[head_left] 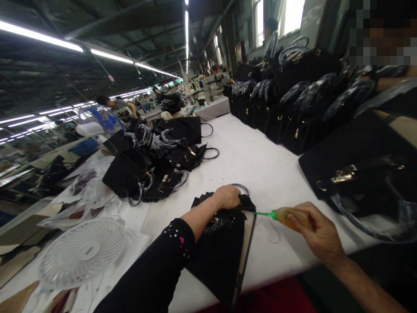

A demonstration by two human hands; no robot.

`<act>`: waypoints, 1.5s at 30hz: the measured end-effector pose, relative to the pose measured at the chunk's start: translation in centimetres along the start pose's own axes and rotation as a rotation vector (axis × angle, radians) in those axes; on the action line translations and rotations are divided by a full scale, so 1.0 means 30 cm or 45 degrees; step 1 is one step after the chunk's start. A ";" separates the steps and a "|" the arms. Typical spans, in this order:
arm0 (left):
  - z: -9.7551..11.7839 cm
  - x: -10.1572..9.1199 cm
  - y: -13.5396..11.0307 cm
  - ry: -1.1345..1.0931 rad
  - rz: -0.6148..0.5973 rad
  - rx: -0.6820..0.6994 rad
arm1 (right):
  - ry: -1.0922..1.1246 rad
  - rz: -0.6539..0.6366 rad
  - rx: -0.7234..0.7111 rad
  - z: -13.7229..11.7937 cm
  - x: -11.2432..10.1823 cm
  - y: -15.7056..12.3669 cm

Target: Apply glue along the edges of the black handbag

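At the near edge of a white table, straight ahead: a black bag, with a pale strip down its right side. Gripping a fold near the bag's top with the left hand, with fingers curled in and tips hidden; wearing a black sleeve with white and pink spots on that arm. Holding an amber bottle in the right hand, with fingers closed around its body. Pointing its thin green nozzle at the bag's right edge, too fine at the tip to tell whether touching. Below the nozzle, a loose thread.

To the left, a white fan, with clear plastic just behind. Right of the bottle, a larger bag with a shiny clasp.

Farther along on the left, a heap of black bags with plastic-wrapped handles. Opposite, on the right, a row of upright bags, packed close.

Behind the heap, a blue fan and a person. Past the table, blurred sewing machines. Overhead, strip lights.
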State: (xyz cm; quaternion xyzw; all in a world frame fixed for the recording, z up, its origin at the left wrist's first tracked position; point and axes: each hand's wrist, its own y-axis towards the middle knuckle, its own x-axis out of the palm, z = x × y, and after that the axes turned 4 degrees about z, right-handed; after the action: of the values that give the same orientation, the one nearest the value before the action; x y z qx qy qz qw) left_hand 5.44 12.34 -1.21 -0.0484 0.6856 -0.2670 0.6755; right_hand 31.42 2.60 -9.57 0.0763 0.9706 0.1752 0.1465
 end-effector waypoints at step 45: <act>-0.018 0.034 0.007 -0.057 -0.032 -0.018 | 0.059 -0.378 -0.503 0.011 -0.025 0.002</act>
State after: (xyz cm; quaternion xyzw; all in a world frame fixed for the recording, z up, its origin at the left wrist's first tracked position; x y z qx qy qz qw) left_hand 4.90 12.26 -2.24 -0.0676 0.6714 -0.2695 0.6871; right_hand 32.24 2.62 -9.65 -0.1014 0.9212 0.3397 0.1604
